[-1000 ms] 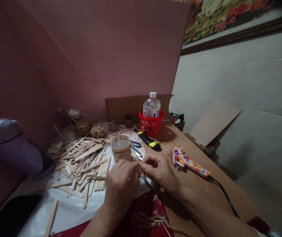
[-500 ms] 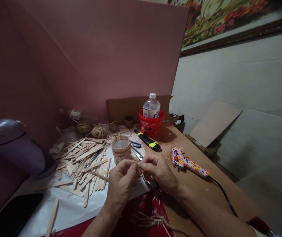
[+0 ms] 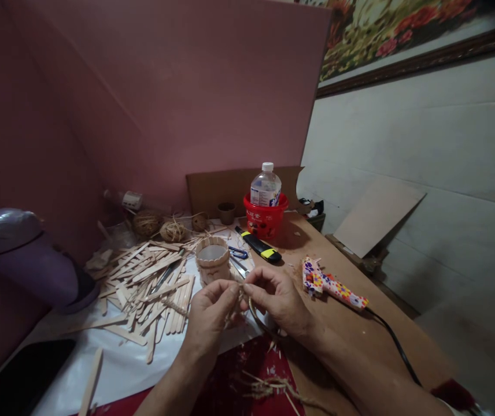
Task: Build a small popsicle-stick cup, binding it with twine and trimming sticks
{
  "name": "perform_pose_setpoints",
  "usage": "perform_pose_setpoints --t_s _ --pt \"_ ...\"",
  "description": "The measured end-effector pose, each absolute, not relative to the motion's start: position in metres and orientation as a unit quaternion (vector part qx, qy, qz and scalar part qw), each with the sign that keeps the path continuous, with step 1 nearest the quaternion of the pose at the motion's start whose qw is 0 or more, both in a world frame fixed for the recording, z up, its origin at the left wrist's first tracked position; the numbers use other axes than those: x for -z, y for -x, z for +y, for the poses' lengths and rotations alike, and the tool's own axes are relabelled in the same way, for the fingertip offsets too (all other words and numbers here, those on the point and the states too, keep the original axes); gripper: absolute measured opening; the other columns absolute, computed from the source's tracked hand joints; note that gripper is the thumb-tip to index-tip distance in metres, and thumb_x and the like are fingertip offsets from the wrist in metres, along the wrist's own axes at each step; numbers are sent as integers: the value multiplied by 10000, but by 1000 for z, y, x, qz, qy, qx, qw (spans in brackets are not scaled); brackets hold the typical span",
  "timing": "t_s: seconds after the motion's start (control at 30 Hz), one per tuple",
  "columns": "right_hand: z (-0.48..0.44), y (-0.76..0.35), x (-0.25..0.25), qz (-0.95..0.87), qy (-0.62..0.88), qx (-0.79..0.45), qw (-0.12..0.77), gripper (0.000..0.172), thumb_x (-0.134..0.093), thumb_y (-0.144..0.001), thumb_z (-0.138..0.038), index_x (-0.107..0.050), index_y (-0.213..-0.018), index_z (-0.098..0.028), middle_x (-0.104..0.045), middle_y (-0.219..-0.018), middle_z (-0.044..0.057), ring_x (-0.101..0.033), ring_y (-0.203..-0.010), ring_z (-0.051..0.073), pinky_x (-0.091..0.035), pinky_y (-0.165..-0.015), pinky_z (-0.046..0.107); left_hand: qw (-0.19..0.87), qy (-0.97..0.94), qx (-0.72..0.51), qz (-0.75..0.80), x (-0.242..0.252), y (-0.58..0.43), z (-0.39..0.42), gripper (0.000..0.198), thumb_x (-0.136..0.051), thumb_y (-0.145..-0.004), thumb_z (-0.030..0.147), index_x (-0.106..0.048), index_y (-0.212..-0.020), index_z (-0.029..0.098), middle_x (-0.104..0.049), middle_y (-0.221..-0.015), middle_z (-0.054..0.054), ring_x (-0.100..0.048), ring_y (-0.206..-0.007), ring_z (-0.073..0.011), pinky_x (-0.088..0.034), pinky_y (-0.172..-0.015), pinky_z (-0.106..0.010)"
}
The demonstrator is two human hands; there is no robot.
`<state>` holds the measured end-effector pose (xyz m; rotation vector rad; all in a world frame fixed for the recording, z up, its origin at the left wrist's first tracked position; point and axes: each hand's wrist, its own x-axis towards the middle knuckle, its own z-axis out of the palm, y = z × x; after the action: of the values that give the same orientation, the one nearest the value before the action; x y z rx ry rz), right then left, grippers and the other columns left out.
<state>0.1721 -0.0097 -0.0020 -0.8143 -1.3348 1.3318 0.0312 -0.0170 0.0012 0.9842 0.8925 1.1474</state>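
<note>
My left hand (image 3: 213, 309) and my right hand (image 3: 280, 300) meet fingertip to fingertip in front of the cup. Both pinch a piece of twine (image 3: 241, 293) between thumb and forefinger. A braided length of cord (image 3: 174, 306) shows to the left of my left hand. Just behind the hands stands a small cup (image 3: 213, 261) faced with wooden sticks, its lower part hidden by my left hand. Scissors (image 3: 239, 267), partly covered by my right hand, lie beside the cup. A dark curved strip (image 3: 256, 318) passes below my right hand; I cannot make out what it is.
Craft sticks (image 3: 143, 283) lie heaped at left on white plastic sheet (image 3: 117, 378). Twine balls (image 3: 173, 231), a red bucket (image 3: 267, 221) with a bottle (image 3: 266, 188), and a utility knife (image 3: 259, 245) stand behind. A flowered glue gun (image 3: 332, 287) with its cord lies right. Twine scraps (image 3: 273, 387) lie in front.
Both hands keep their pinch at nearly the same spot. The right fingers have shifted slightly left and up, and more of the dark strip beneath them shows.
</note>
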Motion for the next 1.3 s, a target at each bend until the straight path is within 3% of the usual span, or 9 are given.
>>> perform_pose_setpoints --t_s 0.47,0.7,0.87,1.13,1.3 --pt "-9 -169 10 -524 316 -615 497 202 -694 -745 -308 -554 -736 -163 -630 -654 -15 -602 -562 111 -476 -543 239 629 -413 -521 404 -2 -36 -18 282 -718 -680 372 -590 -648 122 -594 -541 16 -489 -406 -71 -446 -410 -202" --pt "-6 -169 7 -470 309 -666 490 192 -681 -744 -277 -538 -718 -151 -618 -630 -15 -464 -418 43 -324 -397 160 643 -395 -529 388 2 -36 -17 269 -715 -689 370 -588 -701 134 -612 -567 8 -537 -449 -100 -481 -448 -234" --pt "-5 -169 8 -439 289 -694 493 169 -676 -730 -257 -543 -710 -156 -604 -586 -19 -447 -416 48 -320 -400 162 648 -424 -513 370 4 -32 -15 257 -664 -749 381 -591 -710 138 -620 -574 -5 -529 -452 -95 -427 -458 -214" --pt "-7 -173 7 -502 321 -637 489 149 -673 -716 -249 -559 -710 -153 -565 -583 -34 -460 -464 62 -355 -444 177 656 -413 -502 384 3 -30 -13 235 -718 -682 331 -599 -654 130 -619 -511 -3 -512 -397 -85 -379 -420 -191" --pt "-8 -170 14 -621 352 -476 513 60 -598 -739 -143 -546 -735 -171 -550 -669 -30 -522 -587 97 -429 -543 215 653 -377 -526 393 3 -34 -14 245 -734 -646 330 -590 -638 132 -629 -525 -3 -521 -378 -90 -387 -402 -194"
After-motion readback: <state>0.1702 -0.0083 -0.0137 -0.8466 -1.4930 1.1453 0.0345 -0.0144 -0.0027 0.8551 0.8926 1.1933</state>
